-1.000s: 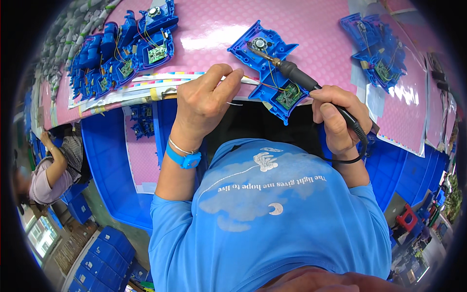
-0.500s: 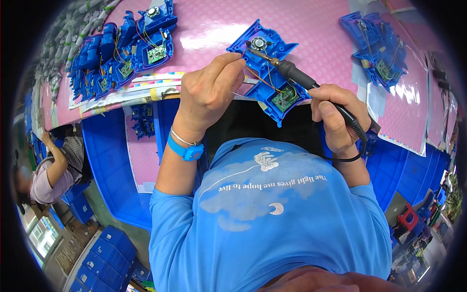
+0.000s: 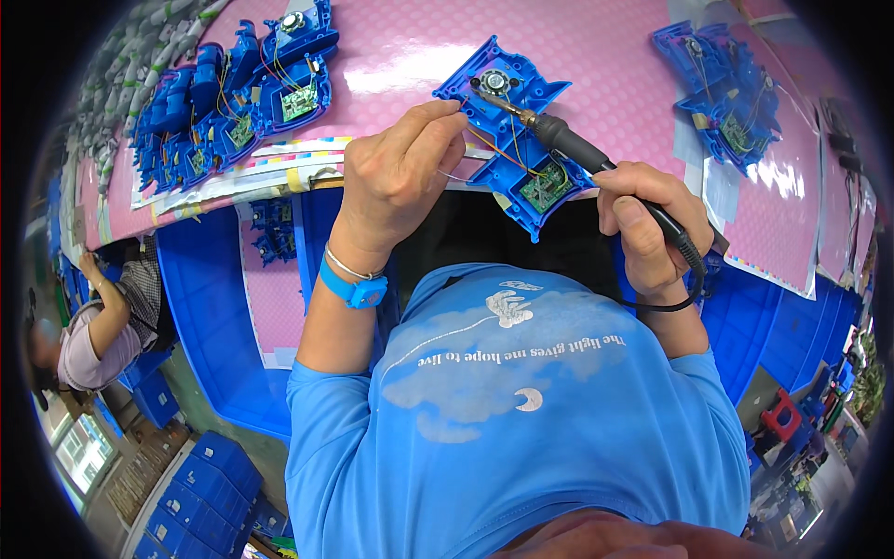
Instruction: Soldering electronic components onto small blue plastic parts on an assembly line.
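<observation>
My right hand [image 3: 649, 221] is closed round the black handle of a soldering iron [image 3: 575, 147], whose metal tip rests beside the round speaker [image 3: 494, 82] in a blue plastic housing [image 3: 503, 173]. Thumb and fingertips of my left hand [image 3: 402, 172] are pinched at the housing's left edge. A thin silvery strand, which looks like solder wire [image 3: 453, 176], sticks out below those fingers; their tips hide its other end. Thin coloured wires run from the speaker side to a green circuit board [image 3: 546, 187] in the housing's near half, which juts over the table's front edge.
Several blue housings with boards [image 3: 244, 102] crowd the table's left; more [image 3: 724, 98] lie at right. Grey parts [image 3: 126, 84] are heaped at far left. Blue bins [image 3: 216, 307] stand below the pink tabletop [image 3: 400, 47]. Another person [image 3: 107, 326] sits at left.
Hardly anything differs. My left hand and the housing have shifted very slightly left; the iron's tip stays beside the speaker.
</observation>
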Motion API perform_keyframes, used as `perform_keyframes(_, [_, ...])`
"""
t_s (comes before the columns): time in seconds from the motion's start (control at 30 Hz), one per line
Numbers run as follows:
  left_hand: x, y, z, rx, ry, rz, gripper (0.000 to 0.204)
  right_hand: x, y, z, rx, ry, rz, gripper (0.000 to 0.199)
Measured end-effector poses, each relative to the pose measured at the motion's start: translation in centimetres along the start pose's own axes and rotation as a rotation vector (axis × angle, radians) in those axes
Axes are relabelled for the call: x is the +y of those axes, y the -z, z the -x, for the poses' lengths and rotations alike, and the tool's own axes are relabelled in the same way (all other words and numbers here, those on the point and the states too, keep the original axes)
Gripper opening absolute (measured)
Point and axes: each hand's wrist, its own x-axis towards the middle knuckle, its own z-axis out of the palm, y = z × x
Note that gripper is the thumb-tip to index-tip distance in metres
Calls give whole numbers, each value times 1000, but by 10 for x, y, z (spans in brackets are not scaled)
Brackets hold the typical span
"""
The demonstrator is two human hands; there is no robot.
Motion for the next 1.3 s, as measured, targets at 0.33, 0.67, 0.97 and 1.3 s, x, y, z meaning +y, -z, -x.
perform_keyframes(0.33, [1, 1, 0, -8, 14, -6, 20, 0, 0, 2, 3, 8, 0, 19])
perform_keyframes(0.67, [21, 22, -3, -5, 40, -85, 23, -1, 11, 5, -30, 74, -25, 24])
perform_keyframes(0.97, [14, 10, -12, -85, -153, -39, 23, 1, 16, 6, 6, 56, -53, 20])
perform_keyframes(1.3, [11, -2, -15, -90, -155, -97, 26, 2, 14, 6, -3, 37, -38, 19])
